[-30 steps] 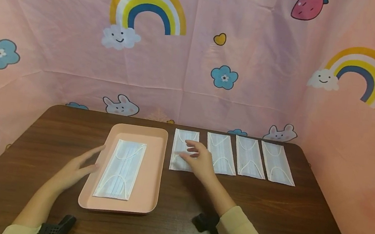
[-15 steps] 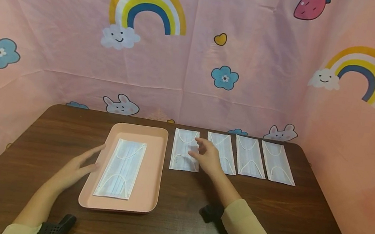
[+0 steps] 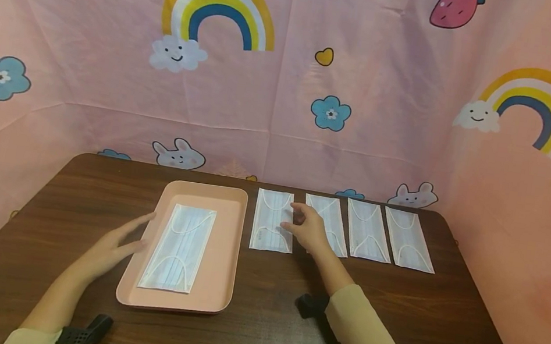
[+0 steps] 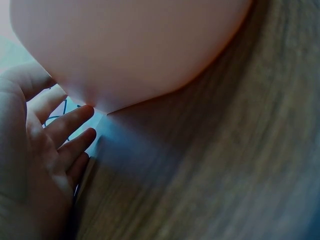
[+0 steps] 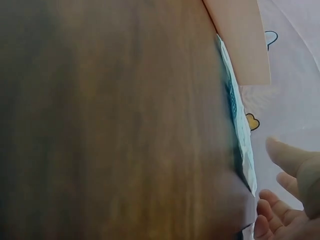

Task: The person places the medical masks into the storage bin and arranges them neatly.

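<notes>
A pale pink tray (image 3: 218, 258) lies on the brown table, with one white face mask (image 3: 179, 249) flat inside it. My left hand (image 3: 108, 248) is at the tray's left side, fingers spread and fingertips right at its rim. In the left wrist view, the fingers (image 4: 70, 122) reach along the tray's outer wall (image 4: 135, 55). My right hand (image 3: 311, 230) is over the gap between the nearest mask (image 3: 271, 218) and the second mask (image 3: 335, 236), overlapping part of the second. Its fingers are loosely bent with nothing between them, as the right wrist view also shows of the thumb (image 5: 287, 157) and fingers.
Two more masks, a third mask (image 3: 368, 232) and a mask at the right end (image 3: 408, 241), continue the row along the table's back edge. A pink printed cloth (image 3: 276, 90) hangs behind the table (image 3: 258, 334) and at both sides. Black wrist cameras sit on both forearms.
My right hand has drawn back to the right, off the mask nearest the tray, which now shows almost fully. The left hand and the tray stay where they were.
</notes>
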The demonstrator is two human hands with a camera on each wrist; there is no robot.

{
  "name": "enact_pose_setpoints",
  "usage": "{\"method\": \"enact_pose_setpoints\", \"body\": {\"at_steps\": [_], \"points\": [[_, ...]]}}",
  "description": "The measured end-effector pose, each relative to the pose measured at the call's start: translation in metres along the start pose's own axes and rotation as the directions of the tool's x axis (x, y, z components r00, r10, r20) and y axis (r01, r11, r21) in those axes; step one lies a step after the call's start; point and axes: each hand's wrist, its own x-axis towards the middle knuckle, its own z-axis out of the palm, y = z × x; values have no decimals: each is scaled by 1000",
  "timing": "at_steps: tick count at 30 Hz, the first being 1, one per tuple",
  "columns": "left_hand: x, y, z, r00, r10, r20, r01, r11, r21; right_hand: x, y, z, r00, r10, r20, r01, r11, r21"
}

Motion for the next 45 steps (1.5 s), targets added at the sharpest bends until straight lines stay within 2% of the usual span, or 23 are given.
{"method": "enact_pose_setpoints", "body": {"at_steps": [12,16,34,45], "points": [[-1,-4,1,1000,1,-2,-1,1000,2,6,2,6,999,10,47,-2,985,-175],[-1,-6,1,1000,10,-10,-10,1000,7,7,0,7,999,16,43,-7,979,-203],[-2,-6,2,1000,-2,-7,2,1000,26,1,-11,9,999,23,25,-18,984,-177],[-2,-6,2,1000,6,-8,-6,1000,19,-3,-14,9,997,71,5,-70,987,-146]]}}
